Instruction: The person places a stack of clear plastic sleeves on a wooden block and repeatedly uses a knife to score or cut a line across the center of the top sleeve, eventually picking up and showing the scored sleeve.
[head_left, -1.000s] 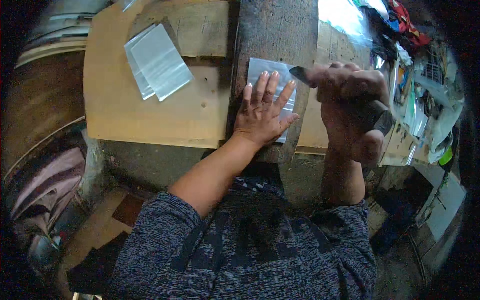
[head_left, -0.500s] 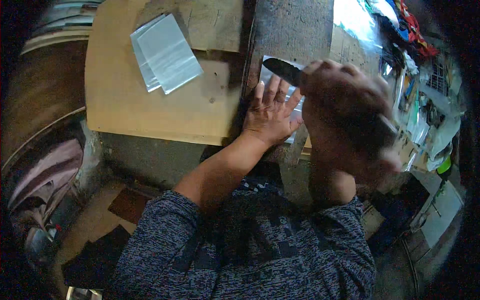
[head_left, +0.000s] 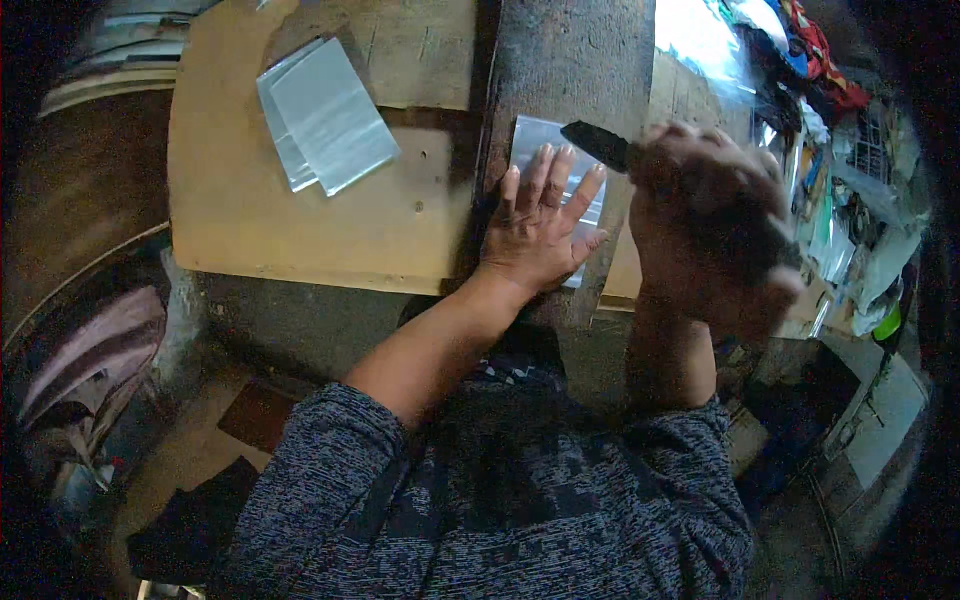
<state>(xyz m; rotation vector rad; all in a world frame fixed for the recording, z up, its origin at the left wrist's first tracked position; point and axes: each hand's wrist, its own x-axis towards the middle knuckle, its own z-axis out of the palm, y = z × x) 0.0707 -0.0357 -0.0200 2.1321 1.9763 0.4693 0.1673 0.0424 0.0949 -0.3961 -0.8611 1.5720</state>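
The head view (wide fisheye) looks down.

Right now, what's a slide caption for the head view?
Left hand spread on clear plastic, right hand gripping a dark blade-like tool.

A pale board tabletop (head_left: 300, 235) is crossed by a dark wooden plank (head_left: 575, 55), on which clear plastic sheets (head_left: 535, 132) are laid; overlapping translucent sheets (head_left: 335, 120) are placed left of the plank, glossy plastic (head_left: 695, 40) right.

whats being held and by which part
The right hand grips a dark, flat, blade-like tool behind its exposed end; blur hides the exact hold. The left hand lies spread on clear, rectangular plastic, gripping nothing.
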